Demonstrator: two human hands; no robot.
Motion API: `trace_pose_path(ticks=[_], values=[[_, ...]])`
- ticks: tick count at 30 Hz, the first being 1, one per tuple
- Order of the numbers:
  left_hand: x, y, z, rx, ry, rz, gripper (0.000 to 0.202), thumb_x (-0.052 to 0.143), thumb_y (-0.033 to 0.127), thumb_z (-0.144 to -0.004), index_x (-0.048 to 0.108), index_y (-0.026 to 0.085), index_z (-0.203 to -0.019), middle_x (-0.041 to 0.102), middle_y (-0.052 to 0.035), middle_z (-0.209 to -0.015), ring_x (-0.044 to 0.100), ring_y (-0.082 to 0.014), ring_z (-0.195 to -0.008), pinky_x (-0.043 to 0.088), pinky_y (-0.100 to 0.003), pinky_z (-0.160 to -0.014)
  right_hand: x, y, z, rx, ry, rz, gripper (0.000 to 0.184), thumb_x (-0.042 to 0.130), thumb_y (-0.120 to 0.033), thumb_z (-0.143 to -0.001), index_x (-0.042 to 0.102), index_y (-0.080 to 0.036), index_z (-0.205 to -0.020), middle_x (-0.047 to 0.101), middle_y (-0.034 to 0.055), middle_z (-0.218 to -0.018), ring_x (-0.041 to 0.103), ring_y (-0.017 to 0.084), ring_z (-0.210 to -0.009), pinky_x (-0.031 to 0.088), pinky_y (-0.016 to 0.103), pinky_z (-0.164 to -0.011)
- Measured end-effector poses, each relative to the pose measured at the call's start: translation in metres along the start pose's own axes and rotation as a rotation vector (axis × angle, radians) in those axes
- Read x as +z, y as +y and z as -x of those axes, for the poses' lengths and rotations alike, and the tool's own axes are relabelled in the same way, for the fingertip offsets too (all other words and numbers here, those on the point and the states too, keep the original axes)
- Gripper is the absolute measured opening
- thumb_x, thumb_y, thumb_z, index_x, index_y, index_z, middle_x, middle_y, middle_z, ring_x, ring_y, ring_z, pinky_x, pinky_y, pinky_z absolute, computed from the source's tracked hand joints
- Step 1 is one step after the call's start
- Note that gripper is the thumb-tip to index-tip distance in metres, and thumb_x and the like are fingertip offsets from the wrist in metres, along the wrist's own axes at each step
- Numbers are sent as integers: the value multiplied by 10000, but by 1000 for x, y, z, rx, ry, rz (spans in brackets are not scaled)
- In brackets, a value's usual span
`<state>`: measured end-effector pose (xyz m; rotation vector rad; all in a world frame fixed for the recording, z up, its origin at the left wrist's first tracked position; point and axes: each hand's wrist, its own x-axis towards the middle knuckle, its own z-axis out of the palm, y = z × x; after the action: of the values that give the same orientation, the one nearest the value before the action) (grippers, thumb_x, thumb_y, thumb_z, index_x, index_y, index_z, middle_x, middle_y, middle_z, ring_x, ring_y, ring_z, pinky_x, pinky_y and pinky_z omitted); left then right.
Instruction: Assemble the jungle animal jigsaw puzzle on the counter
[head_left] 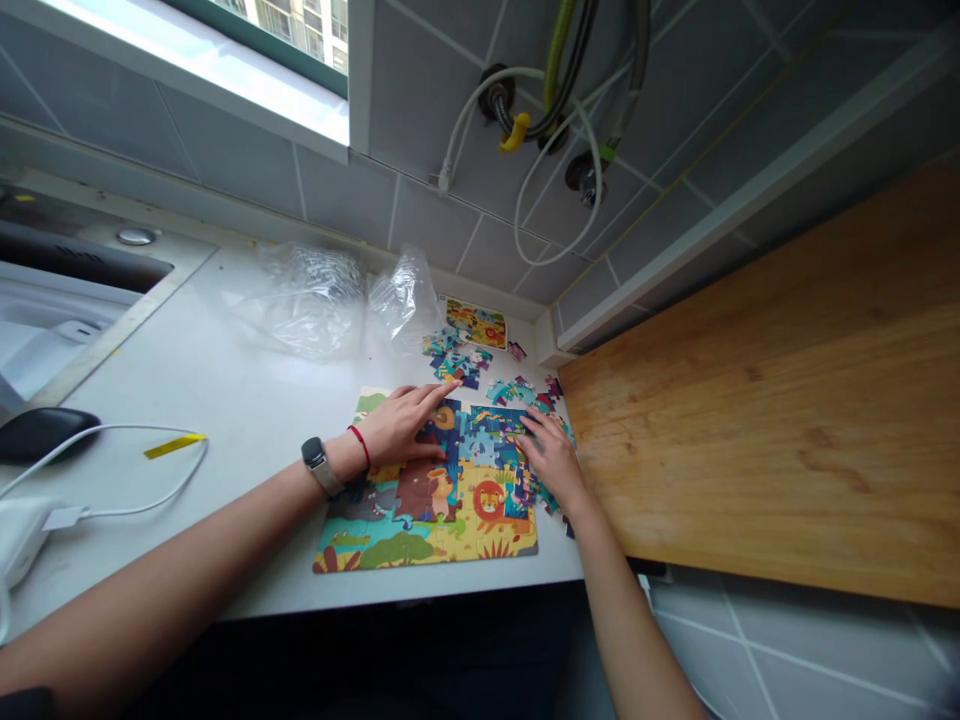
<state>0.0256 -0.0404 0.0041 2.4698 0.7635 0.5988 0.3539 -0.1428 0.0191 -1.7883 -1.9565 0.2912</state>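
A partly assembled jigsaw puzzle [427, 510] with a jungle scene and a lion lies on the white countertop [187, 350]. My left hand [401, 425] rests flat on its upper left area, fingers extended. My right hand [551, 455] presses its fingertips on the puzzle's upper right side, beside a loose edge of pieces. Several loose puzzle pieces [457, 360] are scattered just beyond the puzzle. A small picture card [476, 323] lies behind them. A smartwatch [319, 465] and a red string bracelet [360, 445] circle my left wrist.
Crumpled clear plastic bags [315, 300] lie behind the puzzle. A steel sink [75, 290] sits at the left, near a dark oval object [45, 433], a white charger with cable [22, 535] and yellow tape [176, 445]. A wooden board [765, 400] stands right; hoses [547, 110] hang on the tiled wall.
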Motion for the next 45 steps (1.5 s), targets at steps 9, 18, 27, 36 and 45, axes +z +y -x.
trace_pose_path(ticks=[9,18,27,36,45], values=[[-1,-5,0,26,-3,63,1120,813,558,-821,148,251,-1668,663,-142,-1396,619,-345,-1265,432,-462,-1081,16,-9,-7,34,-11,19,286,602,-359,-1008,819,-263,-1168,716,116,-1328,643,297,-1228,485,542,-1124],[-4,-15,-1,31,4,100,1020,766,576,-859,215,255,-1655,688,-137,-1363,643,-332,-1219,483,-450,-1021,27,-14,-7,59,56,-8,301,596,-387,-1019,826,-244,-1151,712,126,-1321,669,278,-1221,530,476,-1105],[-19,-30,-5,-71,45,346,451,367,357,-1064,546,199,-1446,750,-121,-1281,710,-268,-1163,536,-424,-1024,31,-10,-12,95,77,-77,366,646,-471,-984,804,-223,-1203,680,157,-1398,638,309,-1299,489,524,-1149],[-23,-42,-6,-258,130,791,478,552,568,-980,673,214,-1278,797,-114,-1126,752,-272,-1060,541,-419,-990,30,-6,-15,97,45,-108,374,650,-499,-973,815,-226,-1167,718,153,-1345,667,309,-1265,497,529,-1139],[-29,-49,-11,-453,258,1142,715,693,767,-813,691,168,-1203,783,-157,-1133,740,-263,-992,555,-396,-890,18,-50,-2,9,116,-67,422,591,-460,-1025,708,-239,-1365,552,123,-1568,420,305,-1528,350,568,-1262]])
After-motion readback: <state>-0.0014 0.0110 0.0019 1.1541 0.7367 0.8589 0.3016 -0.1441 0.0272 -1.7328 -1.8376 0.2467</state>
